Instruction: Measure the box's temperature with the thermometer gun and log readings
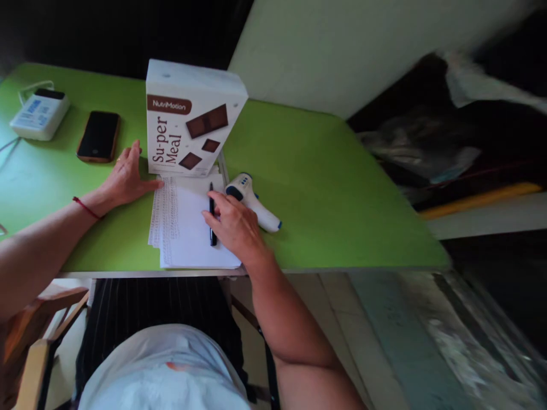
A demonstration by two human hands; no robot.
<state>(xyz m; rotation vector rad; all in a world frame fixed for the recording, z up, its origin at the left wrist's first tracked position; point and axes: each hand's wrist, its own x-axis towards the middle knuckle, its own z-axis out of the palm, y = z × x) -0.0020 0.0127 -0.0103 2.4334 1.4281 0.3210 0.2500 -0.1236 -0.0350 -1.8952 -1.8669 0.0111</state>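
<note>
My left hand [127,177] lies on the green table with its fingers spread, beside the lower left corner of a white NutriMotion Su-per Meal box [183,131] standing upright. Its thumb reaches the left edge of a stack of paper sheets [188,245], some bearing rows of small writing. Over the sheets, my right hand [235,219] has its thumb and forefinger closed across a black pen [213,236], which lies roughly along the page. Just beyond that hand, a white and blue infrared thermometer [265,216] rests on the table, partly hidden by the fingers.
A smartphone [99,135] in a brown case lies left of the box. Farther left sits a white device [40,114] with a cable. The green table [333,193] has its front edge close to my body. A pale wall [320,51] rises behind.
</note>
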